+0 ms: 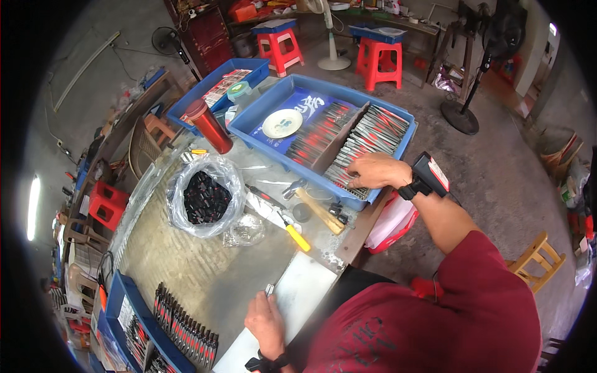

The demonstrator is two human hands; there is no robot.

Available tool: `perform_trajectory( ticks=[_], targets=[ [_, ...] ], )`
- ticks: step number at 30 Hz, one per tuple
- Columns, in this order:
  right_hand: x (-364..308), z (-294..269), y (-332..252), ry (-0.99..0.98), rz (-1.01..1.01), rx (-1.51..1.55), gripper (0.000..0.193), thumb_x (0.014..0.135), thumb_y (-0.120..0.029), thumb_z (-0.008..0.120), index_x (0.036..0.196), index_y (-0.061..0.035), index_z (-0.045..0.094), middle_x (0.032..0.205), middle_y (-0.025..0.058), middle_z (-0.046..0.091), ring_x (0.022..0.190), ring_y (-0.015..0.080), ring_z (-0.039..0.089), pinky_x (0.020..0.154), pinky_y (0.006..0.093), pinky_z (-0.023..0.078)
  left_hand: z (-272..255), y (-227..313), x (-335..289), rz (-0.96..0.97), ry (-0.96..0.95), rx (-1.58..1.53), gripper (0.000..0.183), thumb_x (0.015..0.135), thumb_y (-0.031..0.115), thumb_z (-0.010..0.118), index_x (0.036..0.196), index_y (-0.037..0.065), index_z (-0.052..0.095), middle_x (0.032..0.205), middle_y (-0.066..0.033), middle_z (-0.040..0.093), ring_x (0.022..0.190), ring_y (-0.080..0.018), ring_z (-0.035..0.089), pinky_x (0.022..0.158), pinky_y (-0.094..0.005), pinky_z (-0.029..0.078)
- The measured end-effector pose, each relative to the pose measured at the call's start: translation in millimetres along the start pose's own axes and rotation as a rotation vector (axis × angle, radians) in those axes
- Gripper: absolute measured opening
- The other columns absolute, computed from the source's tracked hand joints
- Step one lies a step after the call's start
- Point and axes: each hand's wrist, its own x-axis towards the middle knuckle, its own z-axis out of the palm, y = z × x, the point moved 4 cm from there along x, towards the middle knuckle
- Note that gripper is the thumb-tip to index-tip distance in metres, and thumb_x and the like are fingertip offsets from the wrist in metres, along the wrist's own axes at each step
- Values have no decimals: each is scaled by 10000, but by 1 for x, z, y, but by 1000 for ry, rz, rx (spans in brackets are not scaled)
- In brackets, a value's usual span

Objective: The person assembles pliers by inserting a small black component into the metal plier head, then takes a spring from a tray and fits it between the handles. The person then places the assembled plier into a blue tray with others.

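My left hand [266, 323] is closed over a white board [305, 280] at the table's near edge. Between its fingertips, a small silvery metal piece [269, 289] sticks up; the rest of it is hidden. My right hand [376, 169] reaches into a blue tray [261, 146], its fingers apart and touching the near end of a row of slim silver-and-red pen-like pieces [373, 133]. Whether it grips one of them I cannot tell. A divider separates that row from a second row of similar pieces [320, 133]. A white dish [282, 124] stands in the tray's left part.
A clear plastic bag [233, 186] of black parts stands mid-table, near a hammer [317, 208] and a yellow-handled tool [297, 237]. Black-and-red pen-like pieces [186, 329] line up beside another blue tray [121, 292]. A red tumbler [211, 129] stands farther back.
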Motion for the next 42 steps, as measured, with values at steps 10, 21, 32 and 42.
perform_trajectory(
  ticks=[10, 21, 32, 42],
  targets=[
    [-4, -5, -4, 69, -41, 1, 360, 816, -370, 579, 900, -30, 656, 812, 203, 640, 807, 375, 614, 700, 461, 471, 0, -1, 0, -44, -25, -16, 134, 825, 86, 629, 947, 40, 596, 741, -156, 567, 647, -361, 560, 567, -439, 433],
    [-6, -5, -6, 185, -84, 26, 316, 805, -323, 579, 892, -32, 668, 821, 209, 644, 812, 389, 617, 725, 467, 480, 1, -2, 0, -65, -15, -35, 81, 849, 101, 612, 904, 48, 585, 698, -149, 545, 618, -353, 546, 546, -428, 421],
    [-4, -7, -8, 40, -35, -7, 378, 829, -347, 611, 1044, -38, 650, 947, 206, 650, 907, 378, 609, 770, 445, 469, 0, -3, -1, -29, 21, -30, 121, 851, 126, 628, 941, 46, 617, 700, -134, 570, 597, -337, 562, 528, -415, 439],
    [-6, -7, -8, 109, -47, 33, 352, 813, -344, 616, 997, -50, 676, 920, 194, 657, 900, 372, 615, 787, 443, 477, 2, -6, -2, -34, 11, -9, 108, 840, 140, 642, 910, 69, 601, 703, -118, 574, 599, -327, 570, 523, -413, 443]
  ],
)
